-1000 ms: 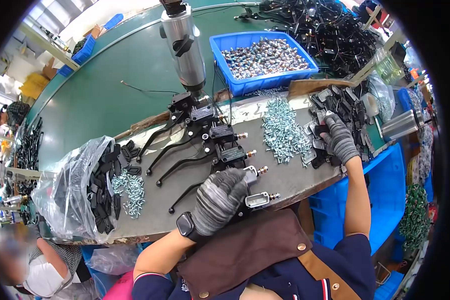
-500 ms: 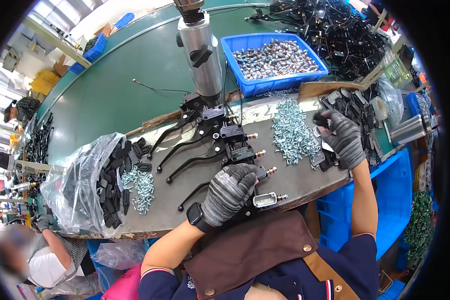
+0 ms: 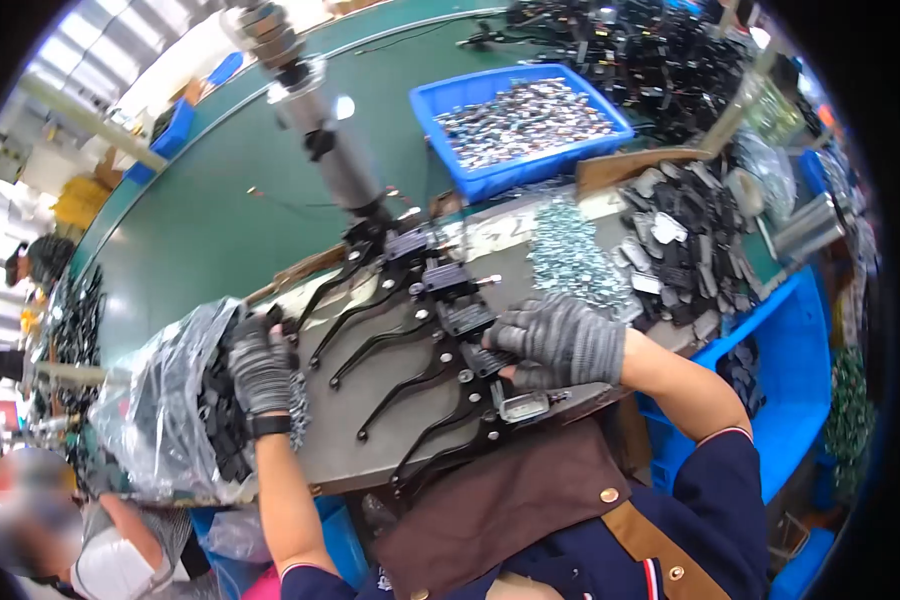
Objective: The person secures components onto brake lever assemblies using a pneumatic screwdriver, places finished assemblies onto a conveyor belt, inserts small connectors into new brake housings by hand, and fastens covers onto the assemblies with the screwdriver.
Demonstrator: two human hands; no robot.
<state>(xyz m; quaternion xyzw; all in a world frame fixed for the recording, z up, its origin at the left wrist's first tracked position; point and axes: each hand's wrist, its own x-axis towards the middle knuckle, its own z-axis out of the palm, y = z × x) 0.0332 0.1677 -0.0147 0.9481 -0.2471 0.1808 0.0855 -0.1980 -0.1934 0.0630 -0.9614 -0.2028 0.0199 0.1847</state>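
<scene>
My left hand (image 3: 260,368), in a striped grey glove, is over the pile of black parts (image 3: 225,430) beside the plastic bag; its fingers bend around something dark too small to name. My right hand (image 3: 560,345), gloved too, lies at the row of black lever assemblies (image 3: 467,318), its fingertips on one near the front, their grip hidden. Black levers (image 3: 380,340) point left from the row. At the front end an open metal reservoir (image 3: 523,406) shows. Silver screws (image 3: 575,255) lie heaped beyond my right hand.
A blue bin of small metal fittings (image 3: 515,125) stands behind. Black covers (image 3: 685,245) are piled at the right, above a blue crate (image 3: 795,345). A metal cylinder tool (image 3: 330,160) hangs over the row. A co-worker (image 3: 60,520) sits at lower left.
My left hand has moved left from the assemblies to the black parts. My right hand has moved from the right-hand pile to the assemblies. The cylinder tool appears shifted and tilted as the view moved.
</scene>
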